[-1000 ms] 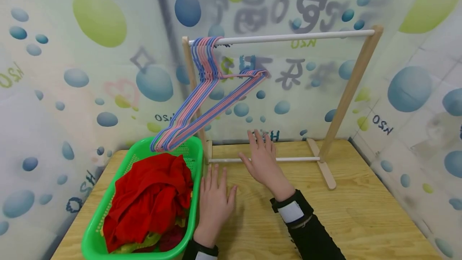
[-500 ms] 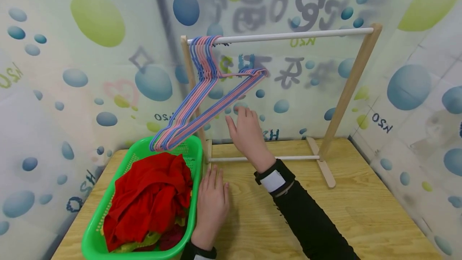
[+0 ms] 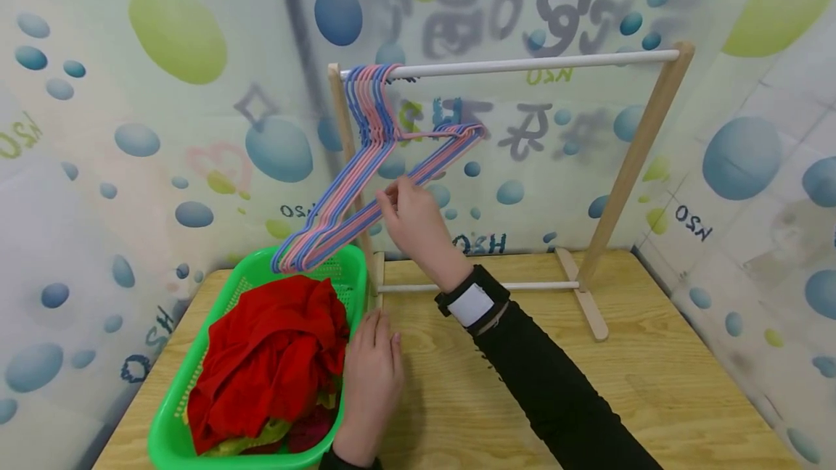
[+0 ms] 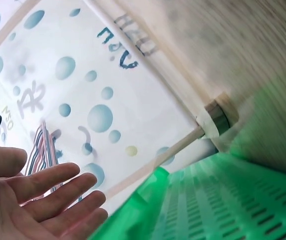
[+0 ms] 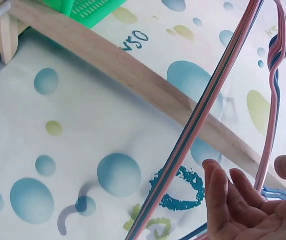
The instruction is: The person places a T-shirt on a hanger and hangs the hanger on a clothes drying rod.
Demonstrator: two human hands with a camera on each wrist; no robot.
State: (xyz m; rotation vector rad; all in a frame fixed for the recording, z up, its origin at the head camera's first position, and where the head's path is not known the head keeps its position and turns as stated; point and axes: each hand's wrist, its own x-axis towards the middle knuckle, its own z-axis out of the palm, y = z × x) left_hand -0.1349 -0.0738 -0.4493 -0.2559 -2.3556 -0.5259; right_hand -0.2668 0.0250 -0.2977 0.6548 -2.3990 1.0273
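Note:
A bundle of several pink and blue hangers (image 3: 375, 118) hangs at the left end of the rack's white rod (image 3: 529, 64). My right hand (image 3: 416, 227) is raised at their lower bars, overlapping them in the head view. In the right wrist view its fingers (image 5: 216, 192) are loosely bent beside the hanger bars (image 5: 192, 127), with no hanger between thumb and fingertips. My left hand (image 3: 372, 386) lies beside the green basket (image 3: 361, 274), fingers straight. The left wrist view shows its palm (image 4: 43, 205) near the basket wall. Crumpled red cloth (image 3: 274, 354) fills the basket.
The rack's wooden right post (image 3: 636, 158) stands on a flat foot (image 3: 591, 314) on the wooden table (image 3: 620, 397). A lower white rod (image 3: 535, 286) joins the two sides. Patterned sheeting (image 3: 535, 223) closes off the back and sides. Yellow-green cloth (image 3: 251, 441) shows under the red.
My right hand has risen and moved left from above the lower rod to the hangers, its fingers now bent. My left hand has drawn slightly back and left along the basket.

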